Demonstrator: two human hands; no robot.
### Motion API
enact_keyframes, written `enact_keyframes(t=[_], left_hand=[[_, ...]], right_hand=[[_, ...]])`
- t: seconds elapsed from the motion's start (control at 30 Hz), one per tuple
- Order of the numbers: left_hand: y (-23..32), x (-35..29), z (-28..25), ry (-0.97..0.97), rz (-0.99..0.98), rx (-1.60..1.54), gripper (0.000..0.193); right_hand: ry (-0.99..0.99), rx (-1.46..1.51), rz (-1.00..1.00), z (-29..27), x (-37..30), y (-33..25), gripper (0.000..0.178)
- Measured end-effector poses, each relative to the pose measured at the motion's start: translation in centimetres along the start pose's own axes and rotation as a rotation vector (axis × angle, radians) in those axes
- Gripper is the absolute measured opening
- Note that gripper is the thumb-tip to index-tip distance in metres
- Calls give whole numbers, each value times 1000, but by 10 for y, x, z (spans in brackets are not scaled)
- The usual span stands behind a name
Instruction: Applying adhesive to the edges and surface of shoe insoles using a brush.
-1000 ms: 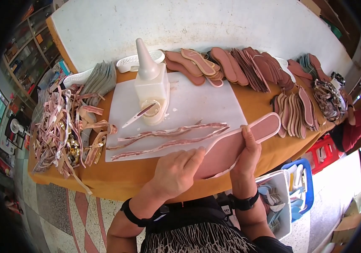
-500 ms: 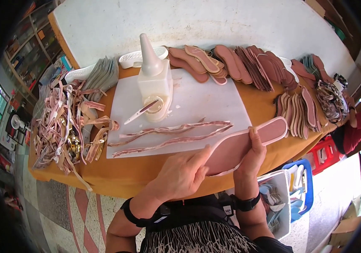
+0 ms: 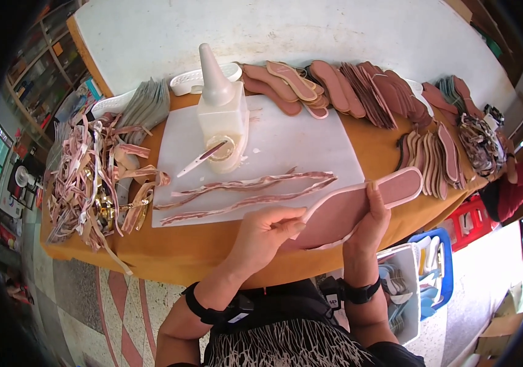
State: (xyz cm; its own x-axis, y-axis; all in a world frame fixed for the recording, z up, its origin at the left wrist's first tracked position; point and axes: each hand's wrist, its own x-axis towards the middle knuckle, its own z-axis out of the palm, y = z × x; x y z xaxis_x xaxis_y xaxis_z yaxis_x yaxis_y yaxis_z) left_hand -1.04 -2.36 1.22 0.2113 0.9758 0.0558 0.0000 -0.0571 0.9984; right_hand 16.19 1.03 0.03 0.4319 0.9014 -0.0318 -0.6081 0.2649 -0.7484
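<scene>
A brown shoe insole [image 3: 338,211] with a pale trimmed edge is held up over the table's front edge. My right hand [image 3: 368,220] grips it near its middle, thumb on top and fingers beneath. At its left edge my left hand [image 3: 270,235] pinches the pale border between thumb and bent forefinger. Two long pinkish-white strips [image 3: 252,199] lie on a white sheet [image 3: 304,140] just beyond my hands. Behind them stands a white glue pot [image 3: 218,116] with a cone on top, and a white-handled tool [image 3: 200,160] rests across its opening.
A tangled heap of strips [image 3: 99,177] covers the table's left end. Stacks of brown insoles [image 3: 365,92] line the back, with more insoles [image 3: 430,159] at the right. A white bin [image 3: 405,293] and a blue bin [image 3: 442,275] stand below. Another person [image 3: 521,189] is at far right.
My left hand has gone from a pointing forefinger along the edge to a pinch on it. The insole and my right hand have shifted slightly right.
</scene>
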Motion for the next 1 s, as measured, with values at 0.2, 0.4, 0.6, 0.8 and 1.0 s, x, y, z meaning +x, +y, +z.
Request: enact_keyframes(t=[0.2,0.4,0.6,0.8,1.0], left_hand=[[-9,2,4,110,77,-222,16],[2,-1,5,195,-12,-8,12],[-1,1,3,64,-139,45,12],[-11,2,1,20,-127,12,8],[-12,-3,11,174,183,120,7]], right_hand=[[6,-38,-31,-4,4,0,21],[22,-44,-15,-9,8,-2,23],[28,-58,-43,-8,5,-1,23],[19,-113,-84,-7,2,-3,23],[-4,-101,-100,-9,3,-3,23]])
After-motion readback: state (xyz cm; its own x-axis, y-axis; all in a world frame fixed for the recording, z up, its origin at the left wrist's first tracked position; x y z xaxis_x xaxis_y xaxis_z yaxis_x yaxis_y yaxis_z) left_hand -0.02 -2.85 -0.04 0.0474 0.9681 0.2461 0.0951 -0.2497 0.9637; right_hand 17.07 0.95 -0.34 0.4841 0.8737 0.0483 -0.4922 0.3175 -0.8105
